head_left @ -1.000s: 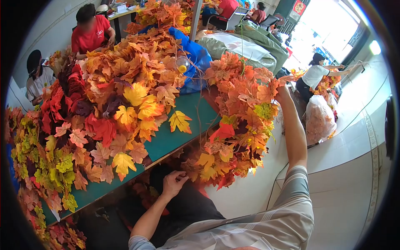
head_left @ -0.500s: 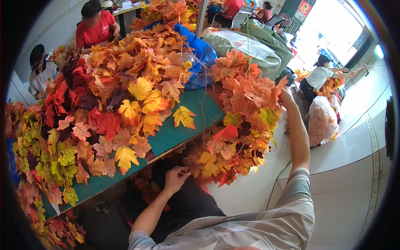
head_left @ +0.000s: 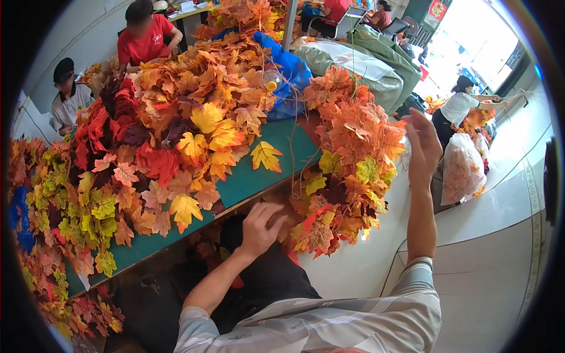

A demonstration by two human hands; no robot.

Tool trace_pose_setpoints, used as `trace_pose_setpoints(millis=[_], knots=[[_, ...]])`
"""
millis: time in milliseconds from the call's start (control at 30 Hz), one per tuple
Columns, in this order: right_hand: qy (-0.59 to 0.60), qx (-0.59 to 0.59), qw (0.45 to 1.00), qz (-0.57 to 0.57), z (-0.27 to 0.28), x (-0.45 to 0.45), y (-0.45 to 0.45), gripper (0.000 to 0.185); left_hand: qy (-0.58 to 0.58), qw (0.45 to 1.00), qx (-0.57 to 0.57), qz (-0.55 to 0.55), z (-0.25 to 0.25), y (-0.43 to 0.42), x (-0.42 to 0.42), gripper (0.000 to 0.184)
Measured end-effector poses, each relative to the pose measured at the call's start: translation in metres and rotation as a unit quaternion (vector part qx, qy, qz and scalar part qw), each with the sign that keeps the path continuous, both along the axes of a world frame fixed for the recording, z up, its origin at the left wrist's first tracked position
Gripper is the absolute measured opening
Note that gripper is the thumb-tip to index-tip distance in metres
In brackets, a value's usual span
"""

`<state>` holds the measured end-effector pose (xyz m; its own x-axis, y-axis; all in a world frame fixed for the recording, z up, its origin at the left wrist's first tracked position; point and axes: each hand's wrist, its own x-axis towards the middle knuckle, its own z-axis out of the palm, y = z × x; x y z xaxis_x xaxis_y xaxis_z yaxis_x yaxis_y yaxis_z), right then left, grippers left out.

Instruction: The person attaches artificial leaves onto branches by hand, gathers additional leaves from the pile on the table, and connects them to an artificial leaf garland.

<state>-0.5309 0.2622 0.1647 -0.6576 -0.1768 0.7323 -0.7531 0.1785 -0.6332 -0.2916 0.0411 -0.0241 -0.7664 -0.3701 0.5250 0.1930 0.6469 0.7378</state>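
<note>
A thick hanging bunch of artificial maple leaves (head_left: 353, 147), orange with some yellow-green, red and dark purple, is at the right end of the table. My left hand (head_left: 262, 228) is just left of the bunch's lower part, at the table's front edge. Its fingers are loosely bent and apart, and I see nothing in them. On the other side, my right hand (head_left: 422, 141) is raised beside the bunch, fingers stretched up. Whether its fingertips touch the outer leaves I cannot tell. Thin brown stems (head_left: 297, 150) stick out at the bunch's left side.
A large heap of artificial leaves (head_left: 200, 88) covers much of the green table (head_left: 282, 138). One yellow leaf (head_left: 266, 156) lies near its edge. Behind are a blue bag (head_left: 291, 70), a metal pole (head_left: 289, 26) and big sacks (head_left: 365, 59). Several people work around; a clear bag (head_left: 462, 167) stands right.
My left hand has risen slightly and its pinched fingers have spread. My right hand has come away from the upper right leaves, its fingers now extended. The view has shifted a little.
</note>
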Motion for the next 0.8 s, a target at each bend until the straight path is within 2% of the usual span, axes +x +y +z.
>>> trace_pose_setpoints(millis=[33,67,100,167,200,267,333,367,433,467,500,567,600,667,700,800], knots=[[0.002,-0.015,0.998,0.069,0.009,0.035,-0.001,0.033,0.028,0.998,-0.054,-0.011,0.01,-0.001,-0.014,0.022],[0.0,-0.029,0.99,0.138,0.019,0.07,-0.002,0.036,0.041,0.997,-0.06,-0.014,0.016,-0.002,-0.03,0.023],[0.048,-0.054,0.972,0.223,0.029,0.095,-0.002,0.039,0.053,0.996,-0.066,-0.022,0.021,-0.005,-0.046,0.024],[0.156,-0.098,0.896,0.404,0.05,0.134,-0.008,0.045,0.045,0.994,-0.095,-0.005,0.03,-0.012,-0.077,0.025],[0.169,-0.157,0.86,0.455,0.056,0.149,-0.019,0.046,0.049,0.993,-0.111,-0.005,0.034,-0.015,-0.094,0.029],[0.166,-0.187,0.813,0.525,0.067,0.165,-0.014,0.052,0.054,0.987,-0.153,0.001,0.042,-0.024,-0.124,0.036],[0.156,-0.156,0.764,0.607,0.073,0.166,-0.006,0.058,0.052,0.977,-0.206,0.017,0.05,-0.036,-0.155,0.045],[0.162,-0.152,0.714,0.663,0.076,0.159,-0.013,0.057,0.049,0.971,-0.232,0.027,0.053,-0.042,-0.17,0.05],[0.111,-0.169,0.696,0.689,0.078,0.163,-0.014,0.05,-0.031,0.974,-0.219,0.052,0.054,-0.048,-0.199,0.062],[0.055,-0.19,0.725,0.659,0.077,0.18,-0.008,0.044,-0.041,0.966,-0.242,0.087,0.054,-0.051,-0.214,0.071],[0.05,-0.195,0.734,0.648,0.077,0.18,-0.006,0.041,-0.05,0.955,-0.264,0.124,0.052,-0.053,-0.226,0.081],[0.04,-0.205,0.751,0.626,0.078,0.182,0.0,0.037,-0.126,0.949,-0.23,0.175,0.043,-0.048,-0.244,0.094],[0.11,-0.204,0.735,0.638,0.073,0.162,-0.006,0.038,-0.161,0.943,-0.211,0.201,0.045,-0.044,-0.251,0.101],[0.142,-0.199,0.735,0.632,0.072,0.149,-0.009,0.039,-0.227,0.941,-0.187,0.168,0.048,-0.037,-0.259,0.109],[0.107,-0.196,0.756,0.615,0.074,0.153,-0.006,0.041,-0.259,0.938,-0.177,0.147,0.049,-0.033,-0.263,0.113],[-0.031,-0.197,0.811,0.55,0.087,0.189,0.015,0.044,-0.257,0.947,-0.142,0.131,0.033,-0.034,-0.278,0.095]])
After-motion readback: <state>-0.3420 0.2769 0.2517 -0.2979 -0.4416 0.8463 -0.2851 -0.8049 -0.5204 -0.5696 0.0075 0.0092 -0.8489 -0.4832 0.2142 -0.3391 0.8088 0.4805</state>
